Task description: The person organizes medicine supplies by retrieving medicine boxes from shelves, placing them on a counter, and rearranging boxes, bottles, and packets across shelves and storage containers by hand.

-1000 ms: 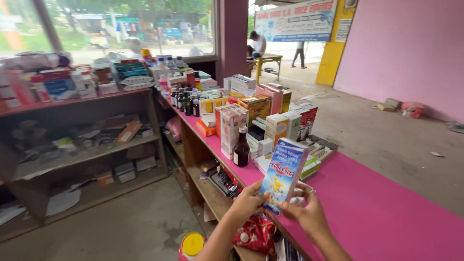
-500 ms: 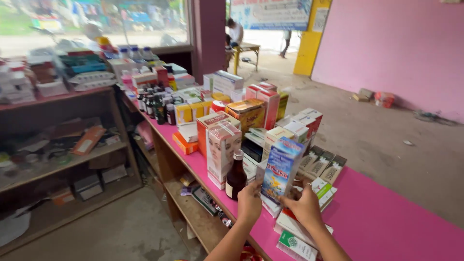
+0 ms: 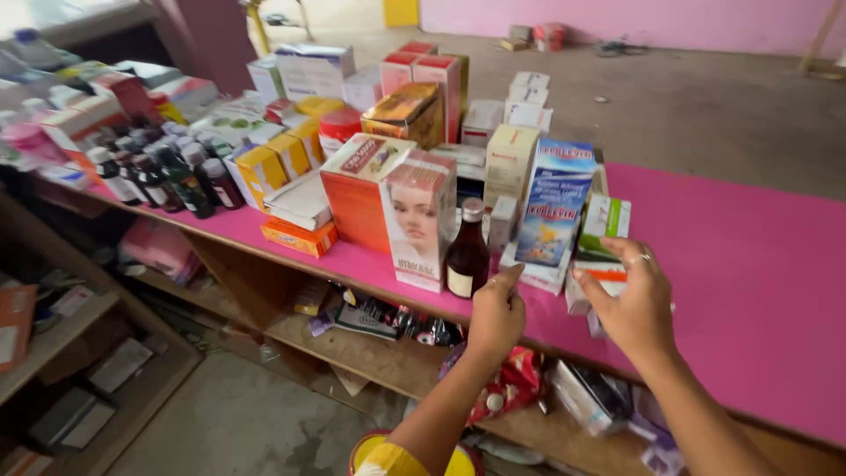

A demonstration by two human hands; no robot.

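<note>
1. both hands sat low in the centre-right of the frame, at the front edge of the pink counter. the left hand was loosely curled with its thumb raised toward the blue and white carton, grasping nothing that could be seen.
2. the right hand had its fingers spread and bent over a small white, green and orange box lying just right of the carton; whether it gripped that box or only rested on it could not be told.
3. the carton stood upright near the counter's edge, printed face toward the camera, seemingly so that it read like the other stock.
4. a dark brown bottle stood just left of it, beside a white and pink box with a printed face.
5. both forearms rose from the bottom of the frame, angled up and inward, with the wrists slightly bent back.
6. boxes filled the upper middle in rows, apparently grouped by kind, and a line of small dark bottles stood at the left.
</note>
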